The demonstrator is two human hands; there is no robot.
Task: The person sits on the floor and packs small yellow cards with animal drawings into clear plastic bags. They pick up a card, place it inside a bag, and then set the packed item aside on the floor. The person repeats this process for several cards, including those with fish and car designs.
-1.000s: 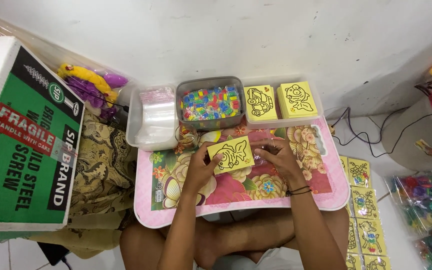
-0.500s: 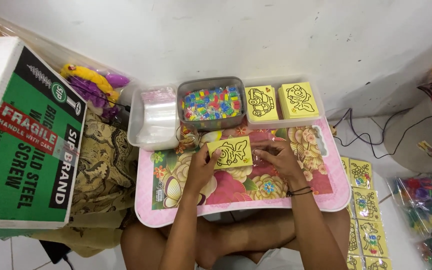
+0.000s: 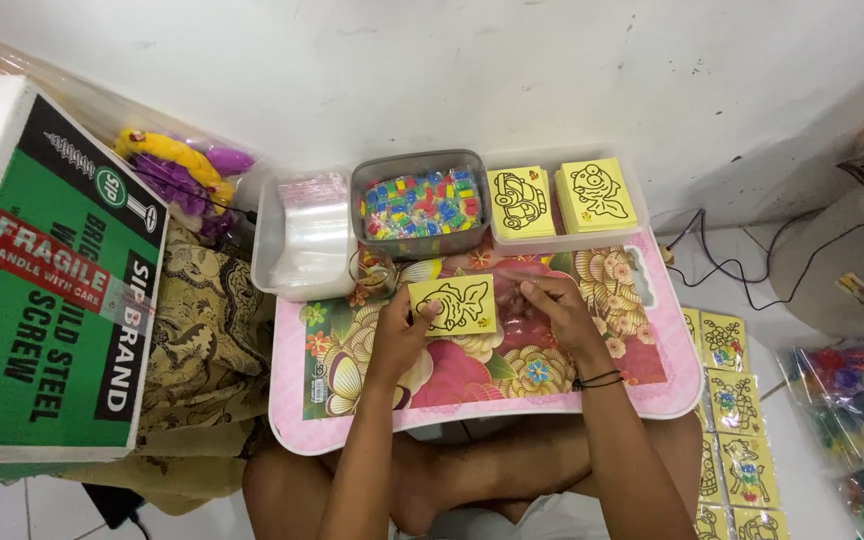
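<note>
From the head camera, you sit cross-legged behind a small pink table (image 3: 652, 395) with a flowered top. Your left hand (image 3: 399, 335) pinches the left edge of a yellow card (image 3: 454, 305) printed with a black fish outline, thumb on its face, fingers closed on it. Your right hand (image 3: 557, 310) lies just beside the card's right edge, fingers curled together over a clear plastic sleeve (image 3: 514, 318) on the table; you cannot tell whether it grips the sleeve or only presses it. The card sits low over the table's middle, nearly flat.

Behind the card, along the wall, stand 3 trays side by side: a clear tub of plastic bags (image 3: 307, 235), a grey tub of coloured pieces (image 3: 420, 205), and a clear tray holding 2 stacks of yellow cards (image 3: 560, 197). A small glass jar (image 3: 374, 270) stands between the grey tub and your left hand. Nothing lies between your hands and the card. To your left a green and white cardboard box (image 3: 52, 290) leans over a patterned cloth (image 3: 202, 320), with a bag of toys (image 3: 177, 170) behind it. On the floor to your right lies a row of finished cards (image 3: 732, 400), beside a black cable (image 3: 742, 270).

Compared with 0.5 s ago, the card and both hands sit in much the same place on the table; your right fingers have stayed at the card's right edge.
</note>
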